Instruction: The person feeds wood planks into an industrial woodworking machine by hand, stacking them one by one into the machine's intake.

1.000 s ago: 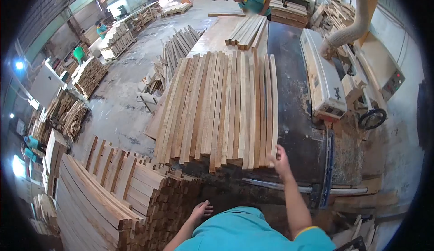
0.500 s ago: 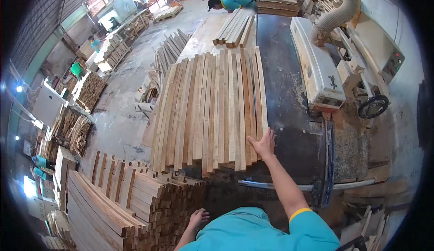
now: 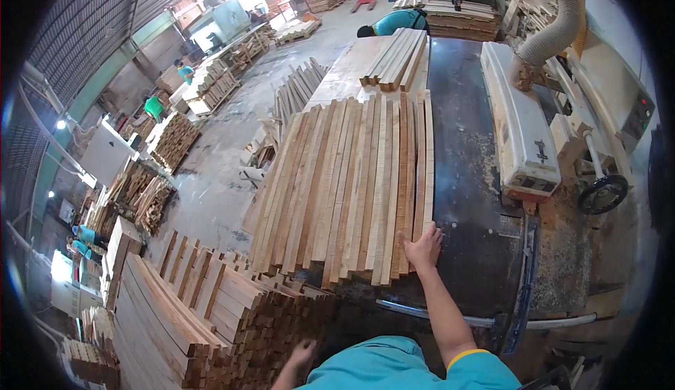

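A broad row of long wooden strips (image 3: 337, 186) lies side by side on the machine table, near ends uneven. My right hand (image 3: 424, 247) is at the near end of the rightmost wooden strip (image 3: 423, 158). Its thumb reaches over the neighbouring strips and its fingers lie along the right side, closed round the strip's end, which they partly hide. Low in the view, my left hand (image 3: 302, 352) hangs beside the stacked wood, touching nothing I can see. Motion blurs its fingers.
A large stack of wood pieces (image 3: 232, 320) stands at my left. More strips (image 3: 397, 60) lie at the table's far end, where a co-worker (image 3: 397, 23) bends over. On the right are a white machine housing (image 3: 520, 123), a hose (image 3: 555, 31) and a black handwheel (image 3: 602, 194).
The whole view has shifted, so the scene sits further right and lower. My right hand stays at the same strip ends. My left hand has moved a little and blurred. The co-worker bends lower.
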Action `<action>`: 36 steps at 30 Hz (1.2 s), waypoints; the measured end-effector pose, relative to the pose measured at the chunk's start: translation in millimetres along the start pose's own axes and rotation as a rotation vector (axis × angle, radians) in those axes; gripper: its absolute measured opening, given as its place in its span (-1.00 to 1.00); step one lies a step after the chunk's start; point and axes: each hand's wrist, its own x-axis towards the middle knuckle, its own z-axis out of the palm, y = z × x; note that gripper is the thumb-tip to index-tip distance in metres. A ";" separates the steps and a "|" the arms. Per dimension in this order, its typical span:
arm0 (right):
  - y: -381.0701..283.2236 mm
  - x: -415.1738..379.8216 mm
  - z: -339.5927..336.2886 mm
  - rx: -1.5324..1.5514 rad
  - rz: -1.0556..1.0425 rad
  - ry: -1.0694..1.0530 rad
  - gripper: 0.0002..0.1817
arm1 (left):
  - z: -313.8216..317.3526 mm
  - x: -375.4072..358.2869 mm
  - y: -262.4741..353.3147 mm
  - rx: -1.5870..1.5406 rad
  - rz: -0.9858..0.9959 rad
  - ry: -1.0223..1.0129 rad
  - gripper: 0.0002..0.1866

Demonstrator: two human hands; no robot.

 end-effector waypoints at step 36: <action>4.7 1.5 9.3 0.022 0.023 -0.031 0.42 | 4.7 22.3 108.7 -0.277 -0.077 -0.760 -0.32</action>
